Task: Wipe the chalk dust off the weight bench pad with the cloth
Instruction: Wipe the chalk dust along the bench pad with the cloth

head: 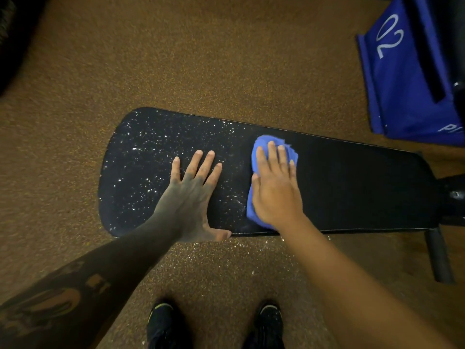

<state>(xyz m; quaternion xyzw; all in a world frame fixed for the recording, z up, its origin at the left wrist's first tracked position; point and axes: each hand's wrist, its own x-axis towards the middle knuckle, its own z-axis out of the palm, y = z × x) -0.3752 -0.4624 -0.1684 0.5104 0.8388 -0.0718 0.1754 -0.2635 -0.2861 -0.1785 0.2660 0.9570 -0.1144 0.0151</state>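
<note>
Right hand (275, 187) flat on bunched blue cloth (254, 210) — speckled black pad (352, 187).

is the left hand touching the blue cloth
Apart. The head view shows the left hand flat on the bench pad, with a strip of bare black pad between it and the blue cloth under the right hand.

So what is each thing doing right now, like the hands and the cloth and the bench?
bench pad: left part speckled with white chalk dust, right part looks clean
cloth: bunched, pressed flat on the pad under the right hand
right hand: open palm on the cloth
left hand: fingers spread, flat on the dusty part
floor: some chalk specks in front of the bench
</note>
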